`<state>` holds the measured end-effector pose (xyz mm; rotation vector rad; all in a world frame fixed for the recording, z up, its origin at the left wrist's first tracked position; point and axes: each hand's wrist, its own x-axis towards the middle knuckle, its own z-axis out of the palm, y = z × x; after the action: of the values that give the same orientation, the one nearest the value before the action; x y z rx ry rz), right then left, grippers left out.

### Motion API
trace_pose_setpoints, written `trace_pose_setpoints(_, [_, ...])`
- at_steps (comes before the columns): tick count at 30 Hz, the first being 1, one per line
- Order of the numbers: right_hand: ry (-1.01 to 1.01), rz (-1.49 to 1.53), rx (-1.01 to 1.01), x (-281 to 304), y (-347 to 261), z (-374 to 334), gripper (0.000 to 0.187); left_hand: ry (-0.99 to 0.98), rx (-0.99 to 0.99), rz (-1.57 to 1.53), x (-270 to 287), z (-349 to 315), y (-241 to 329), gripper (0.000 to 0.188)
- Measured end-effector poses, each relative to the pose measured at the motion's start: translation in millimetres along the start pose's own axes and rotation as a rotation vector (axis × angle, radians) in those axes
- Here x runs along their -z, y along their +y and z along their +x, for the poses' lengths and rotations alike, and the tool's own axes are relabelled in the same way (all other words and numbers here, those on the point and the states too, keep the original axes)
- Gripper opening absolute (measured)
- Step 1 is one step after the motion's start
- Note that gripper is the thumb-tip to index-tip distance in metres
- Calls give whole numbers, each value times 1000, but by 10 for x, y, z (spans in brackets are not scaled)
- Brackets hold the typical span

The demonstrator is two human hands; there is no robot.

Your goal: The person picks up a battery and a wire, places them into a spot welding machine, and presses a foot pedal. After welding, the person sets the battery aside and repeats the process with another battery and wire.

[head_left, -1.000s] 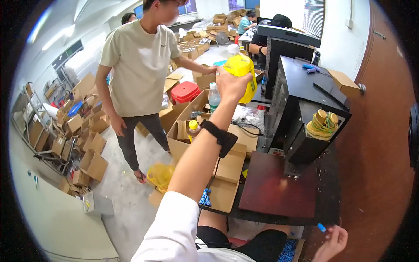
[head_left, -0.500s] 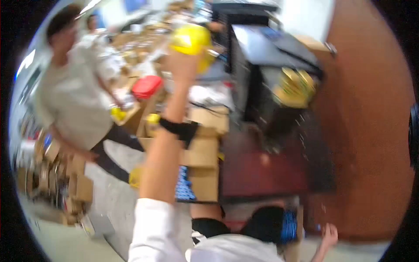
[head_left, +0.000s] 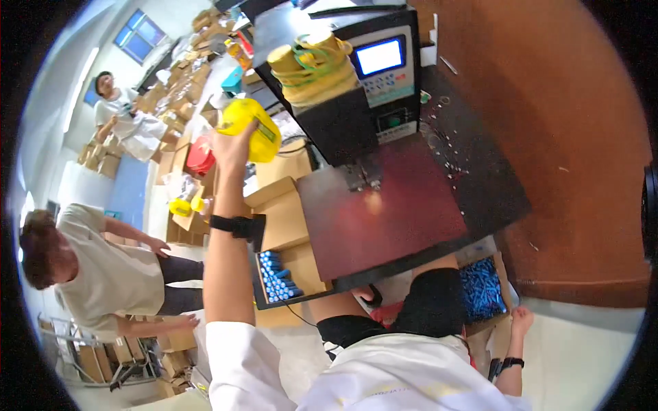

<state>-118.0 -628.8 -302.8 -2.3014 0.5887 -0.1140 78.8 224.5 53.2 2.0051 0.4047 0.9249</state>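
My left hand [head_left: 233, 147] is raised over the far left side of the bench, fingers wrapped round a rounded yellow plastic thing [head_left: 257, 130] with a dark printed patch. Its exact kind is unclear. Below that arm, an open cardboard box [head_left: 284, 222] holds several blue cylindrical battery cells [head_left: 274, 279] with pale ends. At the lower right, my right hand [head_left: 522, 320] is curled closed with nothing visible in it, beside a carton full of blue cells [head_left: 483, 289]. Both wrists wear black bands.
A black machine [head_left: 343, 123] with a lit screen stands on the bench, yellow rolls [head_left: 315, 68] on top. Before it lies a dark red mat [head_left: 384, 212]. One person [head_left: 113, 264] stands close on the left, another [head_left: 127, 116] farther back. A red container [head_left: 201, 154] sits among cartons.
My view has turned, so the machine and bench appear farther left and closer. My left hand still grips the yellow thing. My right hand stays low at the right, beside the carton.
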Motion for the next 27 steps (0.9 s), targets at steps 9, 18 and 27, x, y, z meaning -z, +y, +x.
trace_pose_setpoints(9, [-98, -3, -163, -189, -171, -229, 8, 188, 156, 362, -122, -413, -53, 78])
trace_pose_setpoints(18, [-68, -127, -119, -638, 75, -72, 15, 80, 236, 261, 397, -191, -580, 41])
trace_pose_setpoints(27, [-45, -199, -91, -420, 694, -67, 10, -111, 331, 95, -158, 132, -787, 63])
